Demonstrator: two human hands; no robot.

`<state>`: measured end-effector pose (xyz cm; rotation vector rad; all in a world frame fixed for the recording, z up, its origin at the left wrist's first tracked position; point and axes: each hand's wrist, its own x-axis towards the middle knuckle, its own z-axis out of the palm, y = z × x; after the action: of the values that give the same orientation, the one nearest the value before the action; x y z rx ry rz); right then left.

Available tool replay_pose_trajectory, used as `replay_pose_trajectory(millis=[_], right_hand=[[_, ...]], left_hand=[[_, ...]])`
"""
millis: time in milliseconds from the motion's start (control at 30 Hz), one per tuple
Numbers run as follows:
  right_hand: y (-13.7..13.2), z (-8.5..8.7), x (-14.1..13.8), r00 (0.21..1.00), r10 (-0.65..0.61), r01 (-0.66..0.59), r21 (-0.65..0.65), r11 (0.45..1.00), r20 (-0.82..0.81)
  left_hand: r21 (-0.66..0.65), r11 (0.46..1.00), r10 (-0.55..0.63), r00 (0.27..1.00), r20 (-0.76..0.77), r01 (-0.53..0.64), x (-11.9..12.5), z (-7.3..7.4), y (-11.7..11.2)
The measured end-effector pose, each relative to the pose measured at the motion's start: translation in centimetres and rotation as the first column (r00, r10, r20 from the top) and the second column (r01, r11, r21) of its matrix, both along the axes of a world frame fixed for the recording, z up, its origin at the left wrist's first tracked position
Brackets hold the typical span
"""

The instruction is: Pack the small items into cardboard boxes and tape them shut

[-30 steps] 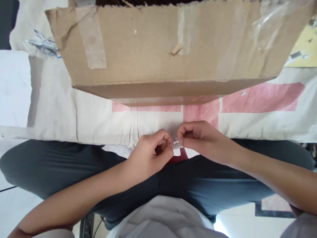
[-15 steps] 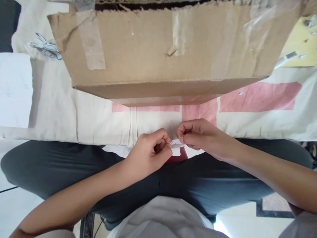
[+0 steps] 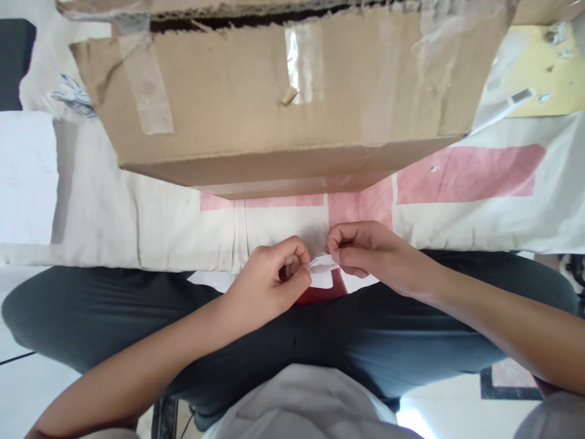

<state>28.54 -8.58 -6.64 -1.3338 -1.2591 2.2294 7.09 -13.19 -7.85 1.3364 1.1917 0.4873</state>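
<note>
Between my two hands, just past the edge of the cloth-covered surface, is a small white strip (image 3: 323, 263) that looks like paper or a sticker. My left hand (image 3: 281, 274) pinches its left end between thumb and forefinger. At the other end, my right hand (image 3: 359, 249) closes thumb and fingers on the strip. The fingers partly cover it, so its exact kind is unclear. Below the strip, between my thighs, white and red shapes show on what lies beneath.
A large taped cardboard box (image 3: 274, 122) stands ahead on the cream and pink cloth (image 3: 183, 235). White sheets (image 3: 27, 177) and a bundle of white-and-blue strips (image 3: 75, 97) lie left. At right are a yellow sheet (image 3: 543, 67) with small scraps and a white strip with a dark end (image 3: 521, 96).
My left hand has shifted slightly left, so a bit more of the white strip shows between the hands. The right hand holds nearly the same place. The view has shifted a little.
</note>
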Motion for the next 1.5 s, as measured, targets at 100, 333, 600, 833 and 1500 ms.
replay_pose_trajectory(millis=[100,333,600,833,1500], right_hand=[[-0.1,0.1,0.2,0.999,0.002,-0.002,0.015,1.000,-0.038],[0.0,1.2,0.5,1.000,0.009,-0.010,0.197,0.980,0.006],[0.3,1.6,-0.4,0.981,0.144,-0.182,0.356,0.917,0.131],[0.0,0.5,0.0,0.976,0.171,-0.217,0.497,0.840,0.136],[0.0,0.4,-0.4,0.949,0.179,-0.313,0.686,0.657,0.261]], left_hand=[[-0.010,1.000,0.000,1.000,0.008,0.000,-0.1,-0.3,0.0],[-0.068,0.997,-0.022,0.998,0.055,0.025,-0.3,-0.1,0.3],[0.029,1.000,-0.010,0.999,-0.034,0.011,-0.1,-0.4,0.2],[0.058,0.998,-0.026,0.996,-0.085,0.031,0.1,-0.3,0.3],[0.140,0.981,-0.124,0.989,-0.075,0.134,-0.4,-0.7,0.5]])
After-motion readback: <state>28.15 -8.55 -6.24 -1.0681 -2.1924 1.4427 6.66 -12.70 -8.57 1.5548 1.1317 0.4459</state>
